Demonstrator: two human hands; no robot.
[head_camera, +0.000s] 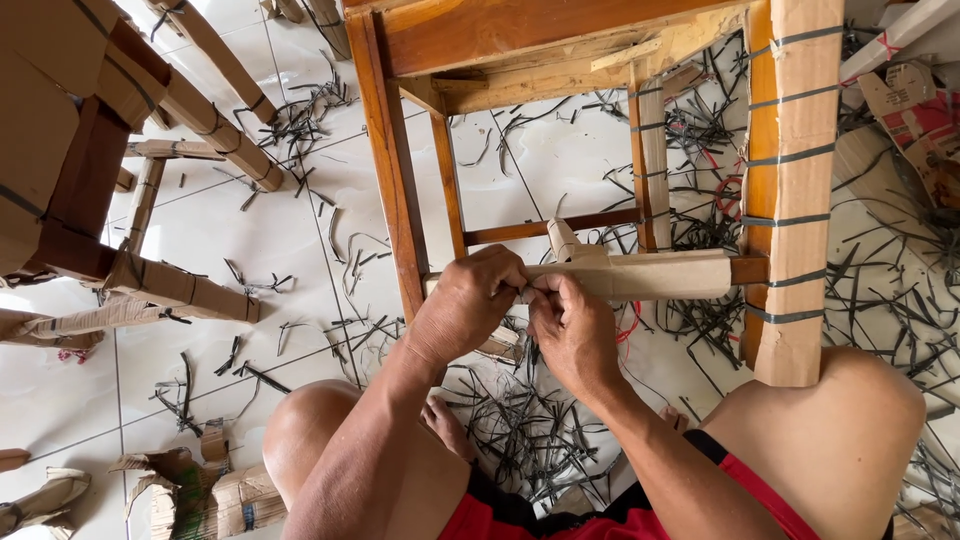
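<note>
- The cardboard wrap (640, 275) sheathes a chair rung, its long axis running level from the hands toward the right.
- Left hand (465, 305) and right hand (572, 330) are pressed close, both pinching the wrap's left end.
- A strapped cardboard-wrapped leg (795, 190) stands at the rung's right end.
- Cut black straps (520, 420) litter the white floor (240, 230).

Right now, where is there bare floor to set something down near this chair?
Bare white tile lies between the wrapped furniture on the left and the chair's bare leg. It is crowded under the chair and to the right, where cut black strapping litters the floor around both hands.
</note>
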